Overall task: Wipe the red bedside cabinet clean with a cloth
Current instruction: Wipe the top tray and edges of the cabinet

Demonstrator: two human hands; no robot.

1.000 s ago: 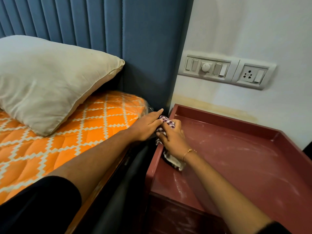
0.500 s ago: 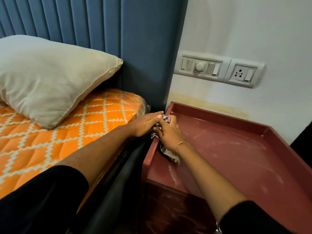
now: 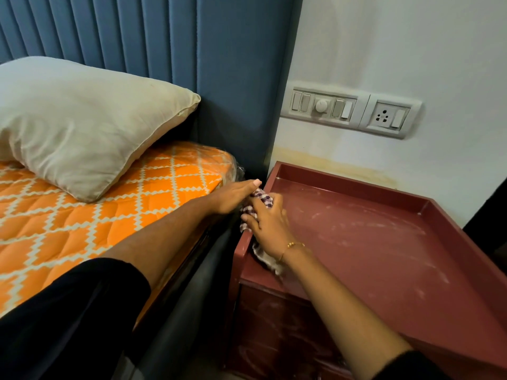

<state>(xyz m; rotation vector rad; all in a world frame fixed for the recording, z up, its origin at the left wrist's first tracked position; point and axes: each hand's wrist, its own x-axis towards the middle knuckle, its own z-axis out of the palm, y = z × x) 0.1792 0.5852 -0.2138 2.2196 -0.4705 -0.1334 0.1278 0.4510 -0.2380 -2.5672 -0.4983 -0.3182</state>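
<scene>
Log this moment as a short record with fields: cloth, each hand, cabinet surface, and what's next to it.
cloth: checked cloth, draped over the cabinet's left rim near the back corner
right hand: right hand lies on the cloth, fingers curled round it
left hand: left hand at the outer side of the rim, fingers straight, touching the cloth
cabinet surface: red bedside cabinet top shows pale dusty streaks
beside it: bed with orange mattress and pillow; switch panel on the wall above

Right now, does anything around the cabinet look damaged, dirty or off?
Yes. Whitish dusty smears streak the cabinet top, mostly right of the cloth. The wall just above its back rim carries a yellowish stain band. Nothing looks broken or spilled.
</scene>
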